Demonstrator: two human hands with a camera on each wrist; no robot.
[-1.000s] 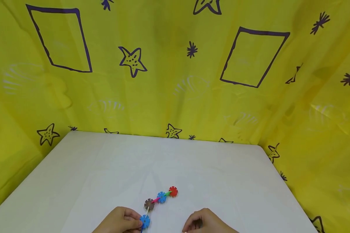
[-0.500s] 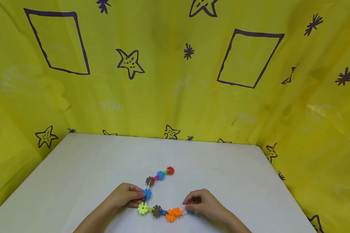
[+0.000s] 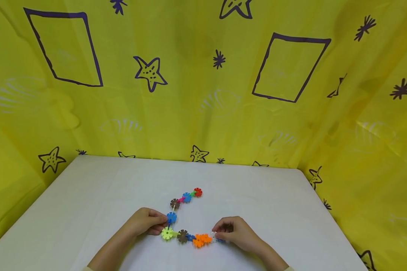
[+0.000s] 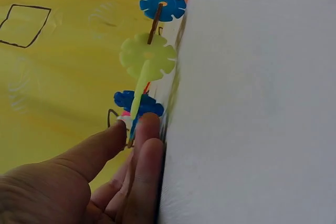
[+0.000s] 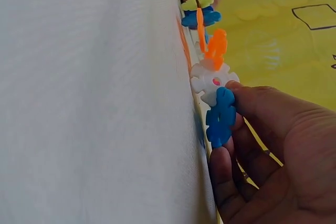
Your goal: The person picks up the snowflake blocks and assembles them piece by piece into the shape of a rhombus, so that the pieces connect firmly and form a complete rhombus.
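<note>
A chain of slotted snowflake discs curves over the table in the head view, from a red disc [image 3: 198, 192] at its far end to a white disc [image 3: 214, 236]. Between them come brown, blue, yellow-green and orange discs [image 3: 199, 241]. My left hand [image 3: 149, 222] pinches the chain at a blue disc [image 3: 171, 217], beside the yellow-green disc [image 4: 148, 57]. At the other end my right hand [image 3: 235, 233] pinches the chain by the white disc [image 5: 210, 80] and a blue end disc [image 5: 220, 119]. Fingers partly hide both gripped spots.
The white table [image 3: 257, 195] extends beyond and around both hands. A yellow curtain [image 3: 183, 101] with dark drawn stars and frames hangs along the table's back and sides.
Both hands and the chain have moved farther from the table's front edge, and appear higher in the head view. The chain's near part has come into sight. Both hands still hold it.
</note>
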